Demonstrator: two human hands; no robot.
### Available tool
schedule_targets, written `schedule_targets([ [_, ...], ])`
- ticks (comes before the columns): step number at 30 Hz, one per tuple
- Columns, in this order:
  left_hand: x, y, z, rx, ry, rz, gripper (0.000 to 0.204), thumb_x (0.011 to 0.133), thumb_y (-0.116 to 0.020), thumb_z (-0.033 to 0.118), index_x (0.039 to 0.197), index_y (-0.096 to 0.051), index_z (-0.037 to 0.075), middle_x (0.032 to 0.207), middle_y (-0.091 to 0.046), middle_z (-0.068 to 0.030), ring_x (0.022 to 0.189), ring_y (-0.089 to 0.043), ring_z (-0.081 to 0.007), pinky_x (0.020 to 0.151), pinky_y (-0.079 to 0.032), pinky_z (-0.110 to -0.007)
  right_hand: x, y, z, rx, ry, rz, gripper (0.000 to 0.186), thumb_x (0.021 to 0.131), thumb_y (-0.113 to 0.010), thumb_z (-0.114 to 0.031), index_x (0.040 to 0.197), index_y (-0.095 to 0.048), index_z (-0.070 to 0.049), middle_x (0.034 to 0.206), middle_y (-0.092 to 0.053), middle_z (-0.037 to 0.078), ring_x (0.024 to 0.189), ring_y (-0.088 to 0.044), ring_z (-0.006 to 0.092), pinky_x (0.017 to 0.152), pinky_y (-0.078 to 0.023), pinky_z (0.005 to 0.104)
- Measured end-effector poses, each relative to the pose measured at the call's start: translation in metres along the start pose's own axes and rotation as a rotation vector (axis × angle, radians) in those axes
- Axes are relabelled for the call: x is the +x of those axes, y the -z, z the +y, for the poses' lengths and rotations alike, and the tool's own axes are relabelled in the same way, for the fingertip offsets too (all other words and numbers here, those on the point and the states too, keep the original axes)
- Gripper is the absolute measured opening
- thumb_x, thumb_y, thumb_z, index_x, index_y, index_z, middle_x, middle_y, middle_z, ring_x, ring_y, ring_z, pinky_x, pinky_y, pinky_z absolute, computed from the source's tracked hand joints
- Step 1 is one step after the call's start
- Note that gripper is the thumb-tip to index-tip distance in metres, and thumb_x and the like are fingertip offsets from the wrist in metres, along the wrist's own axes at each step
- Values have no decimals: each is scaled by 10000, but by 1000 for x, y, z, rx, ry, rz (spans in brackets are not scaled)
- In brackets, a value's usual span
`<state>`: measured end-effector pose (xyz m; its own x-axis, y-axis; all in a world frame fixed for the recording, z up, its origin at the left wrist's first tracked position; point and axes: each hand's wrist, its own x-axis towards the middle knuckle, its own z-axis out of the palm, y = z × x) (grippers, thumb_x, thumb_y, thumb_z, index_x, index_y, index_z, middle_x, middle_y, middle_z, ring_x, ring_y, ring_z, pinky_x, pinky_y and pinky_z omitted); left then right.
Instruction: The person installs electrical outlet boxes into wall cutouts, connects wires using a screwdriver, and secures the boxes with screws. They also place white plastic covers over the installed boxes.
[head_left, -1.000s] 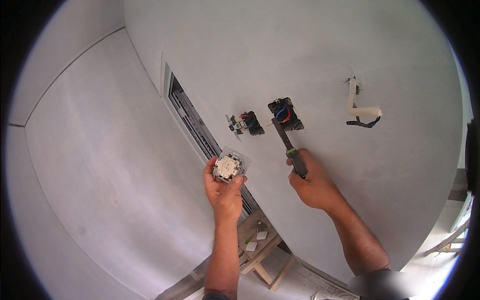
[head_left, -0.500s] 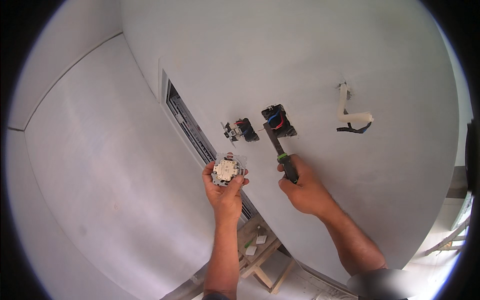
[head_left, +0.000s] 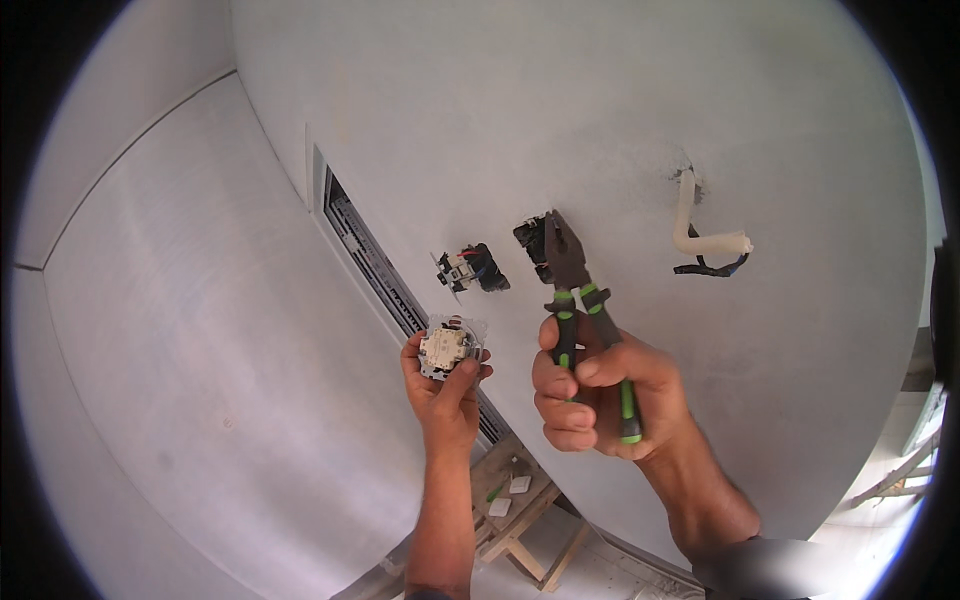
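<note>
My left hand (head_left: 443,398) grips a cream switch mechanism (head_left: 446,345) with a metal mounting plate, below a partly fitted mechanism (head_left: 456,268) that hangs out of a black wall box (head_left: 490,267). My right hand (head_left: 610,395) is closed round pliers (head_left: 580,295) with green and black handles. Their dark jaws lie over the middle wall box (head_left: 530,240), hiding much of it; whether they grip anything there I cannot tell. To the right, a bent cream conduit (head_left: 687,210) comes out of the wall with dark wires (head_left: 707,266) at its end.
A long recessed opening (head_left: 370,270) with dark fittings runs diagonally down the wall. A smooth pale surface (head_left: 170,330) fills the left. Below stands a wooden trestle (head_left: 520,545) holding two white square plates (head_left: 519,484) and a small green tool (head_left: 495,491). Branch-like pieces (head_left: 890,480) are at far right.
The tool in my right hand has turned face-on, showing both handles, and its jaws now cover more of the middle box. My left hand has moved slightly left.
</note>
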<state>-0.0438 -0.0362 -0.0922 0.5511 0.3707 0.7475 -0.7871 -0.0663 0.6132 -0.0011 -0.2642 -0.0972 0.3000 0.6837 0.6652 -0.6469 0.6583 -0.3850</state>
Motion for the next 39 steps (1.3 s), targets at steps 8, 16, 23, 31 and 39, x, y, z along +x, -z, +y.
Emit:
schedule_targets([
  [8,3,0,2,-137,106,-13,590,860,-738,15,1355,-429,107,1216,-657,-123,874,-716,-270,648,-575,-293,6,21,11,-663,53,277,398,834,-587,-59,1220,-520,14,837,-592,129,681,-617,237,579,-482,421],
  [16,1,-9,8,-195,96,13,711,849,-735,1,1464,-396,112,1242,-653,-108,900,-714,-257,662,-578,-278,1,12,12,-852,0,327,454,873,-567,-87,1307,-536,41,1042,-707,171,825,-678,226,717,-531,347],
  [23,13,-10,10,-219,85,-71,665,943,-684,255,1515,-368,129,1300,-623,-138,970,-708,-315,741,-609,-336,-5,8,5,-1062,-111,363,500,900,-555,-82,1369,-500,84,1187,-696,181,950,-691,216,721,-581,350],
  [31,12,-33,21,-184,147,-77,607,998,-591,370,1517,-388,130,1319,-614,-134,1071,-685,-352,836,-611,-417,-13,26,6,-1104,-103,416,451,901,-556,-63,1325,-514,88,1188,-686,169,934,-696,212,696,-591,343],
  [39,18,-35,24,-111,149,-263,667,944,-616,313,1545,-394,129,1345,-605,-180,1074,-660,-308,901,-589,-438,-4,27,2,-1081,-44,439,393,901,-544,-65,1268,-537,73,1183,-689,149,938,-695,198,696,-569,333],
])
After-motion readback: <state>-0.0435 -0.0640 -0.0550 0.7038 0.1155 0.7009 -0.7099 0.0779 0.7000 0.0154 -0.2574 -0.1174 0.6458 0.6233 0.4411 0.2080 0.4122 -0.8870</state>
